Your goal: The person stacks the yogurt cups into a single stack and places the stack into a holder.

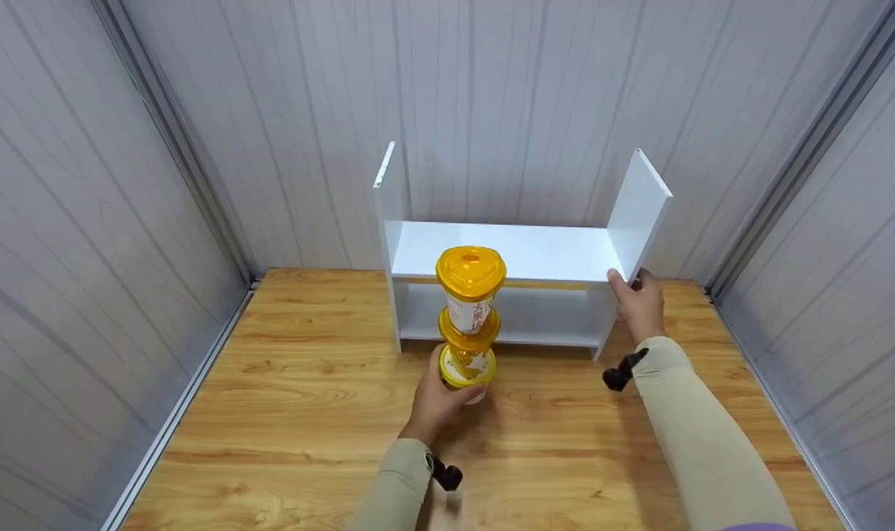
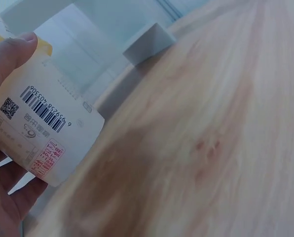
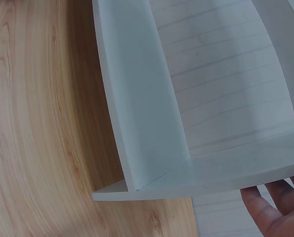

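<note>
In the head view my left hand [image 1: 434,402] grips the lowest part of an upright stack of cups [image 1: 471,313] with yellow-orange lids and printed labels. The left wrist view shows a white cup [image 2: 48,118] with a barcode in that hand, its thumb near the yellow rim. Behind the stack stands a white two-tier shelf [image 1: 506,247] with tall side panels. My right hand [image 1: 641,304] holds the shelf's right side, thumb at the middle board's front corner. Seen from the right wrist, its fingers [image 3: 260,210] touch the outer face of the side panel.
A wood-patterned surface [image 1: 292,398] lies beneath everything. Pale panelled walls [image 1: 307,133] rise behind the shelf and on both sides, with metal trim [image 1: 178,413] along the left edge. A small black device is strapped at each wrist.
</note>
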{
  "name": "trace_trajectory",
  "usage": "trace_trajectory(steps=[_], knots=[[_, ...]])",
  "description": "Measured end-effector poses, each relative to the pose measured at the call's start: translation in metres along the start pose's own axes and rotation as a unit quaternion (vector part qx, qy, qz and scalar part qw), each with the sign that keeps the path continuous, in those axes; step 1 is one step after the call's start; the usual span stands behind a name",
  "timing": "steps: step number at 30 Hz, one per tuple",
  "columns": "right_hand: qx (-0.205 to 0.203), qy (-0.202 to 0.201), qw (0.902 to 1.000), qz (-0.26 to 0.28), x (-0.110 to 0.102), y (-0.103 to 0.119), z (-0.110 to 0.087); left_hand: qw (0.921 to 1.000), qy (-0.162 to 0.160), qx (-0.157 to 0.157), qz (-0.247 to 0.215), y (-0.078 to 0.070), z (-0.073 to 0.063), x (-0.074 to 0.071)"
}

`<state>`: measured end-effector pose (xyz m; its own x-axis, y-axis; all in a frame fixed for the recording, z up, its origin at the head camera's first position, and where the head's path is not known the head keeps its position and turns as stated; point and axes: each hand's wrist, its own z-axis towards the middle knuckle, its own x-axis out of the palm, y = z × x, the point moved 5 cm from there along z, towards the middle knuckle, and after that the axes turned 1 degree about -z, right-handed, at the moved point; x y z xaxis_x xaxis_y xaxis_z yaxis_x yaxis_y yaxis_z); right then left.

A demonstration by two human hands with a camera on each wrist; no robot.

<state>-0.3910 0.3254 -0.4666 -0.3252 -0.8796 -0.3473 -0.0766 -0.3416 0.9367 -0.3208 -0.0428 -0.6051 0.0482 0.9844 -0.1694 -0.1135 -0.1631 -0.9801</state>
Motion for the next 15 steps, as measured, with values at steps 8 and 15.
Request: trace_trajectory(steps=[8, 15], knots=[[0.030, 0.008, 0.9995, 0.011, -0.001, -0.001, -0.001, 0.9999, 0.000, -0.002, -0.015, -0.015, 0.006, 0.006], [0.020, 0.008, 0.9997, 0.009, 0.001, 0.000, 0.000, 0.9999, -0.003, 0.007, -0.007, -0.028, 0.012, 0.008]])
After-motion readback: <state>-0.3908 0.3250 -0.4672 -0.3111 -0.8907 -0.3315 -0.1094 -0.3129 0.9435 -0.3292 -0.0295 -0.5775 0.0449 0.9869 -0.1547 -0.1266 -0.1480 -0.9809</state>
